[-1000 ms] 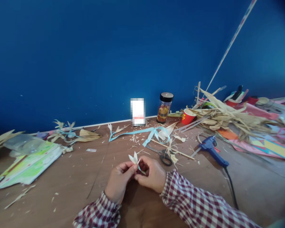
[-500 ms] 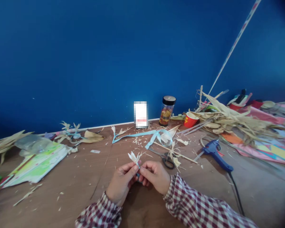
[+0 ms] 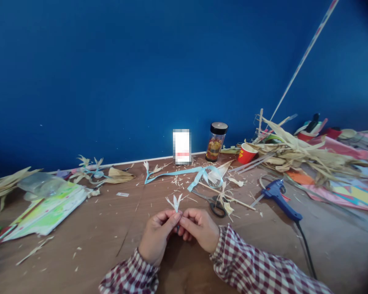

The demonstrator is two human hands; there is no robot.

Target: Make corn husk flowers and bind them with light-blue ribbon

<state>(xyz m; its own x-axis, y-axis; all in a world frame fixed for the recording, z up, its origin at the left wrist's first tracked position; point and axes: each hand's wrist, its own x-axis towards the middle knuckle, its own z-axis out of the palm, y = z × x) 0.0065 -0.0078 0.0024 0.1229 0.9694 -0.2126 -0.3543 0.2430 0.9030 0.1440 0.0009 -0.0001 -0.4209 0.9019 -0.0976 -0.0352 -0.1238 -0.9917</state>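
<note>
1. My left hand [image 3: 157, 238] and my right hand [image 3: 200, 229] meet thumb to thumb just in front of my chest, both closed narrow on the stem of a small husk flower [image 3: 175, 201]. Its pale petals fan out above my fingertips; the stem itself is hidden inside my grip.

2. Compared with a second ago, the flower now stands upright and centred between my thumbs instead of leaning toward my left hand, and the bit of blue ribbon that showed under my right thumb is now covered. My hands have drawn closer together, so I judge the wrapping at the base is being pinched tight.

3. Just beyond my right hand lie the scissors [image 3: 213, 204], among husk scraps, untouched over these moments.

4. Farther ahead of both hands a loose blue ribbon [image 3: 184, 173] trails across the table [image 3: 79, 232], well apart from the flower.

5. To the right of my right hand rests the blue glue gun [image 3: 279, 198], its cord running back toward me.

6. Past it, at the far right, sits a pile of dry husks [image 3: 297, 157], with a red cup [image 3: 246, 153] and a dark-lidded jar [image 3: 216, 141] near the wall.

7. Far to the left of my left hand lie a green printed sheet [image 3: 46, 212] and a few finished flowers [image 3: 90, 169].
</note>
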